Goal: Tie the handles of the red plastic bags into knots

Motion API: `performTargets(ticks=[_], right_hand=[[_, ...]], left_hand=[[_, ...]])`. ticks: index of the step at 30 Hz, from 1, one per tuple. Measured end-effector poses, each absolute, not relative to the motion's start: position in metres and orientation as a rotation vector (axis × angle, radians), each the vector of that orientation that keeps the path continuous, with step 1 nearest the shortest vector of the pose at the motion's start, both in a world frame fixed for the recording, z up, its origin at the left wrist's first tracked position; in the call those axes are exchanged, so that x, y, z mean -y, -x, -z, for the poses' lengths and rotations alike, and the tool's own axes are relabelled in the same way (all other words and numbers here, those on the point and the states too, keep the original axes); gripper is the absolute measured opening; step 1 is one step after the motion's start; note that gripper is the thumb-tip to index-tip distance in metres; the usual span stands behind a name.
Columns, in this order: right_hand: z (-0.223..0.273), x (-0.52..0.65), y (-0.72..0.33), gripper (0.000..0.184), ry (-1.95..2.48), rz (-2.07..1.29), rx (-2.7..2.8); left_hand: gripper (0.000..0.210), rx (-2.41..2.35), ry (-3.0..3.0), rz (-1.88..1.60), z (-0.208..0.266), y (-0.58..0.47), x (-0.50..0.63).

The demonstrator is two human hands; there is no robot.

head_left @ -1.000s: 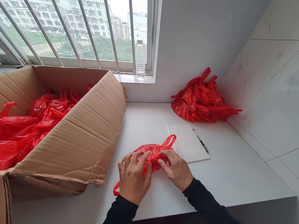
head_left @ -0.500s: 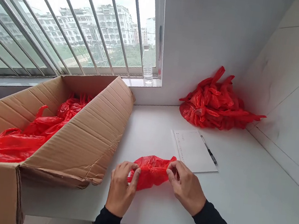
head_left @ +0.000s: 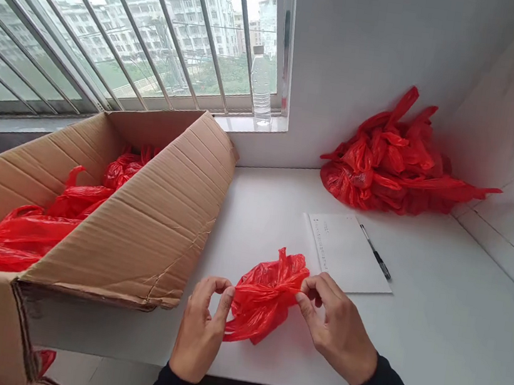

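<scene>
A crumpled red plastic bag [head_left: 264,301] lies on the white table [head_left: 445,343] in front of me. Its upper part is drawn into a twisted band stretched between my hands. My left hand [head_left: 203,321] pinches the band's left end between thumb and fingers. At the other end, my right hand [head_left: 332,319] pinches the plastic the same way. One loop of the bag sticks up behind the band, and another strip hangs near my left fingers. Whatever the bag contains, if anything, is hidden.
On the left, a cardboard box [head_left: 138,234] holds several red bags [head_left: 28,238]. A pile of red bags [head_left: 388,165] sits against the back wall. A notebook [head_left: 348,255] and a pen [head_left: 376,253] lie right of centre. A clear bottle [head_left: 261,92] stands on the windowsill.
The bag's top has been pulled from a loose edge into a tighter twisted band, and a loop now stands up. My hands have drawn slightly further apart. The view has shifted a little.
</scene>
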State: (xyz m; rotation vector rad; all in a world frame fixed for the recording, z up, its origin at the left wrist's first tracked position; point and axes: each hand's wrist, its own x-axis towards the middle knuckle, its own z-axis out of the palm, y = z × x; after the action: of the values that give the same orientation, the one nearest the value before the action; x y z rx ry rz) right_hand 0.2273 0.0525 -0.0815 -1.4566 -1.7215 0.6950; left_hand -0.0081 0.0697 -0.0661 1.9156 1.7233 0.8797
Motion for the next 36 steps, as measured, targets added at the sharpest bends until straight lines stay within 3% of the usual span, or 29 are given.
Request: performTargets(ticks=[5,9,14,20,27,31,36], right_hand=[[0.075,-0.048,-0.224,0.003,1.333,-0.637,1.745],[0.077,-0.055,-0.213,0.022,1.328,-0.576,1.816],[0.079,-0.056,-0.210,0.011,1.347,-0.605,1.884],[0.066,-0.048,-0.221,0.009,1.477,-0.702,1.712],[0.062,-0.052,-0.203,0.016,1.348,-0.636,1.817],[0.064,-0.051,-0.204,0.011,1.385,-0.734,1.778],[0.065,-0.046,-0.228,0.016,1.582,-0.807,1.485]], left_hand=[[0.018,-1.580,-1.957,-1.024,0.062,-0.008,-0.064],[0.029,-1.326,-2.304,-0.883,0.060,-0.018,-0.063],[0.015,-1.262,-2.511,-0.870,0.064,-0.010,-0.072],[0.012,-1.416,-2.223,-1.077,0.059,0.014,-0.074],[0.035,-1.317,-2.401,-0.888,0.048,0.000,-0.063],[0.014,-1.301,-2.436,-0.978,0.051,0.002,-0.064],[0.006,-1.557,-1.876,-1.237,0.046,0.030,-0.061]])
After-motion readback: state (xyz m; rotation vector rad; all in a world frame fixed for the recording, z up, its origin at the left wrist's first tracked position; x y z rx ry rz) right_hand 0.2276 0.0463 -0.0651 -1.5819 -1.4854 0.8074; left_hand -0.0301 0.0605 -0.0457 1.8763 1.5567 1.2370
